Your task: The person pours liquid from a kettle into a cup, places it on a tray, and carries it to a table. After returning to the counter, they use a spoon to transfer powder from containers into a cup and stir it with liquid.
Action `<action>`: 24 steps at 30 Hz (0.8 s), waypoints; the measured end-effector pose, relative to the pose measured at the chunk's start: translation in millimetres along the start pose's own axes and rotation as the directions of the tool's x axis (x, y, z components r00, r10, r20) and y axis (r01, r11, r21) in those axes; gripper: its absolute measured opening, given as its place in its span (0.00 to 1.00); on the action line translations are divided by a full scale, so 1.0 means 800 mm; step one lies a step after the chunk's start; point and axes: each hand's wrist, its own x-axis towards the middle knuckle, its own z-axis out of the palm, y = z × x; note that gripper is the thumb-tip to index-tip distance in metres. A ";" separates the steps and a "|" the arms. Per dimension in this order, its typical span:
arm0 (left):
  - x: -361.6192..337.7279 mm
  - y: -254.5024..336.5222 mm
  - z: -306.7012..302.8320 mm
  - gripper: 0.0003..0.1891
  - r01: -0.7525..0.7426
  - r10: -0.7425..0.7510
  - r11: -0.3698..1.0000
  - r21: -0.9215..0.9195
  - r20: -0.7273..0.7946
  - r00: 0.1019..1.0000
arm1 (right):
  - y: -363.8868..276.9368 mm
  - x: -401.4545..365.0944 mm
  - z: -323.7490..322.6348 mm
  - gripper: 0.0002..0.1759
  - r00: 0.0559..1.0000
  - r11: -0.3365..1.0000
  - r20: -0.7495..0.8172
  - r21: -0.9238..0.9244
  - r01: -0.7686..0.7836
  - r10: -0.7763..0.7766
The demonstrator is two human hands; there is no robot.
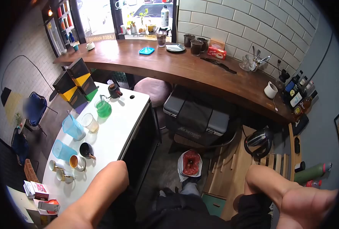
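Observation:
Both my arms are bent, with the elbows pointing forward and the forearms coming back towards the camera. At the lower left my left forearm (100, 191) runs off the bottom edge, so the left hand is out of sight. The heel of my right hand (309, 202) shows large at the lower right; its fingers are cut off by the dark rim. Nearest the left arm on the white table (118, 110) are a brown-and-white mug (77, 163), a dark cup (87, 150) and a blue pitcher (63, 150). An electric kettle (258, 141) stands beyond the right elbow.
A curved wooden counter (139, 65) carries dark cups, a white mug (270, 90) and bottles (297, 93). Under it sits a grey-black cooler box (194, 114) beside a round stool (152, 91). A lined bin (190, 164) stands at my feet. Green pitcher (103, 109) and boxes (77, 82) are left.

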 end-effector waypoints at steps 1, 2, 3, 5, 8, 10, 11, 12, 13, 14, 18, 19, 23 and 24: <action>-0.001 0.001 -0.006 0.30 -0.003 0.003 1.000 -0.001 -0.018 1.000 | -0.003 0.001 -0.005 0.41 1.000 1.000 -0.013 0.002 -0.015 0.015; -0.001 0.000 -0.012 0.30 -0.012 0.012 1.000 -0.004 -0.046 0.999 | -0.002 0.002 -0.008 0.41 0.999 0.999 -0.031 0.000 -0.043 0.043; -0.002 0.004 -0.022 0.31 -0.010 0.009 1.000 -0.008 -0.097 0.995 | -0.003 0.000 -0.010 0.42 0.996 0.997 -0.028 0.001 -0.083 0.083; -0.014 0.005 -0.038 0.31 -0.031 0.030 1.000 -0.005 -0.199 0.980 | -0.001 -0.014 -0.005 0.45 0.980 0.981 -0.056 -0.025 -0.194 0.192; -0.046 -0.016 -0.013 0.34 0.069 -0.142 0.974 -0.214 -0.349 0.926 | 0.057 -0.072 0.068 0.44 0.861 0.953 -0.469 0.299 -0.057 0.199; -0.111 -0.036 0.005 0.42 0.144 -0.349 0.868 -0.475 -0.379 0.857 | 0.049 -0.155 0.091 0.46 0.734 0.754 -0.187 0.243 -0.610 0.653; -0.173 -0.033 -0.010 0.41 0.358 -0.475 0.866 -0.350 -0.346 0.809 | 0.036 -0.157 0.115 0.35 0.606 0.595 -0.086 0.339 -0.729 0.791; -0.185 -0.035 -0.002 0.39 0.632 -0.678 0.734 -0.249 -0.211 0.704 | 0.031 -0.186 0.134 0.31 0.523 0.485 0.006 0.364 -0.795 0.852; -0.202 -0.039 0.018 0.34 0.705 -0.778 0.628 -0.328 -0.267 0.569 | 0.022 -0.211 0.148 0.27 0.455 0.403 0.107 0.319 -0.858 0.884; -0.226 -0.031 0.025 0.30 0.810 -0.933 0.357 -0.466 -0.212 0.289 | 0.011 -0.240 0.163 0.23 0.409 0.353 0.157 0.292 -0.889 0.899; -0.332 -0.008 0.063 0.25 0.540 -0.968 -0.169 -0.825 0.034 -0.250 | -0.045 -0.318 0.220 0.19 0.148 -0.014 0.360 0.411 -0.912 0.921; -0.363 0.001 0.073 0.26 0.478 -0.933 -0.240 -0.845 0.064 -0.354 | -0.053 -0.332 0.230 0.18 0.103 -0.089 0.383 0.454 -0.887 0.918; -0.425 0.032 0.104 0.26 0.347 -0.833 -0.436 -0.831 0.226 -0.505 | -0.075 -0.347 0.257 0.16 0.007 -0.141 0.299 0.470 -0.871 0.954; -0.432 0.038 0.112 0.26 0.319 -0.816 -0.461 -0.828 0.254 -0.519 | -0.079 -0.353 0.262 0.17 0.000 -0.149 0.301 0.471 -0.870 0.953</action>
